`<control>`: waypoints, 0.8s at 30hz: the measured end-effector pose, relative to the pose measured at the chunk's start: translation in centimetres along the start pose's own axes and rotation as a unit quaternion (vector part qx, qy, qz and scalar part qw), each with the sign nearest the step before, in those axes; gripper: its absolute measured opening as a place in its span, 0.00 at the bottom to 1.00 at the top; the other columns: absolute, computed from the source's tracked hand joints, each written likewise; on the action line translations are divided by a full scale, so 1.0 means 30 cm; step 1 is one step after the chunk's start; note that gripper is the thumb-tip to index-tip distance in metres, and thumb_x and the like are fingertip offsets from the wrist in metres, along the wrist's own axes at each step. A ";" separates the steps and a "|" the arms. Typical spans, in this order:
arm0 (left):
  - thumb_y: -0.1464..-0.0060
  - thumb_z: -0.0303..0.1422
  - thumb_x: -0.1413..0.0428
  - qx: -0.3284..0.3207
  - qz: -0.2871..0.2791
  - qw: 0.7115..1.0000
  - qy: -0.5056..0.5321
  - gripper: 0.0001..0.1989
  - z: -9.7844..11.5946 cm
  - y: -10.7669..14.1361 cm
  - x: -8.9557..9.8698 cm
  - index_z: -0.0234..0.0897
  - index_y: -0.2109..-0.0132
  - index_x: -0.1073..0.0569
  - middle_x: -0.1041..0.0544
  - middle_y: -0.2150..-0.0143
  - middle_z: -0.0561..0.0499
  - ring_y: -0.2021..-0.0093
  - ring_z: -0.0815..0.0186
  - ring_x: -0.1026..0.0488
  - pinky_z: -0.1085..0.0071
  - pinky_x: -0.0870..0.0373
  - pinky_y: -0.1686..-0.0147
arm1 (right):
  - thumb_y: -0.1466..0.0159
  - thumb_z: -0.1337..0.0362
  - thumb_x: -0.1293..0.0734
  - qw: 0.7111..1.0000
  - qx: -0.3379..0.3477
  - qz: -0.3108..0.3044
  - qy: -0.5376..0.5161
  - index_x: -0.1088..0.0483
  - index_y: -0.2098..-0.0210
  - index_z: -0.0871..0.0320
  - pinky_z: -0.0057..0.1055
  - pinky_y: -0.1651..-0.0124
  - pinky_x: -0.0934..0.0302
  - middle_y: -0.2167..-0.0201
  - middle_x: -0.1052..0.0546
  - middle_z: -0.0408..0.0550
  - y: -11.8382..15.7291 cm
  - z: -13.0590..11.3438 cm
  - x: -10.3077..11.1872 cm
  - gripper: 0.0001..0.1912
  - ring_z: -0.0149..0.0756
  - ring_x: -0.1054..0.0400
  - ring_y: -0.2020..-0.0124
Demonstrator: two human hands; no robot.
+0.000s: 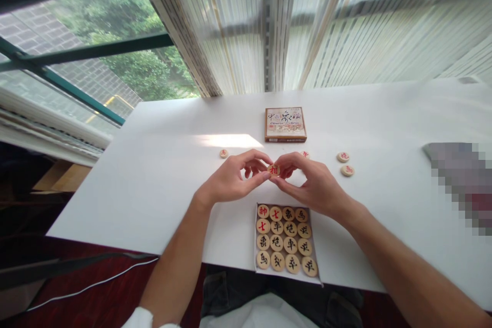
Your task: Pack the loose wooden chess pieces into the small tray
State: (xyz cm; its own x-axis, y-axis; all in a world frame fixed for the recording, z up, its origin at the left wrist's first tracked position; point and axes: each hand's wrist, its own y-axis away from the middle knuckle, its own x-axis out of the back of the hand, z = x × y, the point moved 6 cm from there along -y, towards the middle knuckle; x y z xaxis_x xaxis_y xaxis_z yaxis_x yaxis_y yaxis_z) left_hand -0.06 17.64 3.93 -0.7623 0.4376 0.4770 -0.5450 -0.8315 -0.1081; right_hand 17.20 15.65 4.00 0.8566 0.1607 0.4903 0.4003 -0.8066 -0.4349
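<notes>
Between the fingertips of both hands I see a round wooden Chinese chess piece (273, 170) with a red character, its face turned toward me. My left hand (242, 174) pinches it from the left, and my right hand (302, 177) from the right. Just below them lies an open tray (318, 278) filled with rows of pieces, mostly black-lettered with a few red ones. A red-lettered piece (305, 155) is partly covered by my right hand. Another piece (223, 154) lies to the left of my left hand.
Two red-lettered pieces, one (343, 157) behind the other (347, 170), lie on the right of the white table (154, 174). A Chinese chess box (285, 124) lies farther back. A pixelated dark object (461, 179) is at far right. Window and blinds border the table's back.
</notes>
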 end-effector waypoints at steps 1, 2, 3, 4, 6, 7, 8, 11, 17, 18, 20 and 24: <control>0.35 0.37 0.40 0.001 0.000 1.000 -0.001 0.11 0.000 -0.001 0.000 0.39 0.48 0.25 0.19 0.54 0.47 0.58 0.65 0.20 0.70 0.28 0.63 | 0.32 0.62 0.28 1.000 0.001 -0.002 0.004 0.31 0.55 0.54 0.29 0.62 0.29 0.65 0.21 0.42 0.001 0.001 -0.001 0.10 0.31 0.27 0.67; 0.35 0.38 0.40 0.001 0.001 1.000 -0.001 0.11 0.001 -0.001 -0.001 0.39 0.49 0.25 0.19 0.54 0.47 0.58 0.65 0.20 0.70 0.28 0.64 | 0.32 0.62 0.28 1.000 0.004 -0.003 0.008 0.31 0.55 0.54 0.29 0.62 0.29 0.65 0.21 0.42 0.002 0.001 -0.002 0.09 0.30 0.27 0.67; 0.35 0.38 0.40 0.002 0.001 1.000 -0.001 0.11 0.001 -0.002 -0.001 0.39 0.49 0.25 0.19 0.54 0.47 0.58 0.65 0.20 0.70 0.29 0.64 | 0.32 0.62 0.28 1.000 0.006 -0.005 0.012 0.31 0.55 0.54 0.29 0.63 0.29 0.65 0.21 0.42 0.003 0.001 -0.004 0.09 0.30 0.27 0.67; 0.35 0.38 0.40 0.004 0.001 1.000 0.000 0.11 0.002 -0.002 -0.001 0.39 0.49 0.25 0.19 0.54 0.47 0.58 0.65 0.20 0.71 0.29 0.65 | 0.32 0.62 0.28 1.000 0.008 -0.005 0.016 0.31 0.55 0.54 0.28 0.63 0.29 0.65 0.21 0.42 0.004 0.001 -0.005 0.09 0.30 0.27 0.67; 0.35 0.38 0.40 0.008 0.000 1.000 0.003 0.11 0.002 -0.003 -0.002 0.39 0.49 0.25 0.18 0.55 0.47 0.59 0.65 0.19 0.71 0.30 0.65 | 0.32 0.62 0.28 1.000 0.013 -0.006 0.021 0.31 0.55 0.54 0.28 0.62 0.29 0.64 0.21 0.42 0.005 0.001 -0.006 0.10 0.30 0.27 0.67; 0.35 0.39 0.40 0.010 -0.001 1.000 0.004 0.11 0.003 -0.003 -0.002 0.39 0.49 0.25 0.18 0.55 0.47 0.59 0.65 0.19 0.71 0.30 0.65 | 0.32 0.62 0.28 1.000 0.015 -0.006 0.022 0.32 0.55 0.54 0.28 0.62 0.29 0.64 0.21 0.42 0.005 0.002 -0.006 0.10 0.30 0.27 0.67; 0.35 0.39 0.40 0.011 -0.001 1.000 0.003 0.11 0.003 -0.003 -0.002 0.39 0.50 0.26 0.18 0.55 0.48 0.59 0.65 0.19 0.71 0.30 0.65 | 0.32 0.62 0.28 1.000 0.016 -0.006 0.023 0.32 0.55 0.54 0.28 0.62 0.29 0.64 0.21 0.42 0.005 0.002 -0.006 0.10 0.30 0.27 0.67; 0.34 0.39 0.40 0.013 -0.001 1.000 0.001 0.11 0.003 -0.003 -0.003 0.39 0.50 0.26 0.18 0.56 0.48 0.59 0.66 0.19 0.71 0.30 0.65 | 0.32 0.62 0.28 1.000 0.019 -0.009 0.023 0.32 0.55 0.54 0.28 0.63 0.29 0.64 0.21 0.42 0.005 0.002 -0.005 0.10 0.30 0.26 0.67; 0.34 0.40 0.41 0.012 -0.003 1.000 0.009 0.11 -0.003 -0.004 -0.006 0.39 0.49 0.25 0.18 0.55 0.48 0.59 0.66 0.20 0.70 0.28 0.63 | 0.33 0.61 0.27 1.000 0.018 0.002 0.019 0.32 0.56 0.54 0.28 0.63 0.28 0.65 0.21 0.42 0.005 0.006 -0.002 0.10 0.30 0.26 0.68; 0.34 0.40 0.41 0.011 -0.003 1.000 0.010 0.11 -0.003 -0.004 -0.006 0.39 0.49 0.25 0.18 0.55 0.47 0.59 0.66 0.20 0.70 0.28 0.62 | 0.33 0.61 0.27 1.000 0.017 0.005 0.017 0.32 0.57 0.54 0.28 0.63 0.28 0.65 0.21 0.42 0.004 0.007 -0.002 0.10 0.30 0.26 0.68; 0.34 0.39 0.41 0.009 -0.006 1.000 0.013 0.11 -0.004 -0.004 -0.007 0.39 0.49 0.25 0.19 0.54 0.47 0.58 0.65 0.20 0.69 0.27 0.62 | 0.33 0.61 0.26 1.000 0.014 0.010 0.015 0.31 0.57 0.54 0.28 0.64 0.28 0.66 0.21 0.42 0.002 0.007 -0.001 0.10 0.30 0.26 0.68; 0.34 0.38 0.41 0.004 -0.005 1.000 0.010 0.11 -0.003 -0.003 -0.007 0.40 0.48 0.25 0.19 0.52 0.46 0.58 0.66 0.21 0.70 0.27 0.63 | 0.33 0.60 0.26 1.000 0.015 0.021 0.013 0.31 0.57 0.54 0.28 0.63 0.28 0.66 0.20 0.42 -0.004 0.003 0.003 0.11 0.30 0.25 0.68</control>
State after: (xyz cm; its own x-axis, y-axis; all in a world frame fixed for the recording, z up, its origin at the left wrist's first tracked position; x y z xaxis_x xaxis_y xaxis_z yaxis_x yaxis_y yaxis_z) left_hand 0.12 17.66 3.77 -0.7629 0.4530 0.4613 -0.5505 -0.8293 -0.0959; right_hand 17.27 15.82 4.02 0.8641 0.1125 0.4906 0.3743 -0.7953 -0.4769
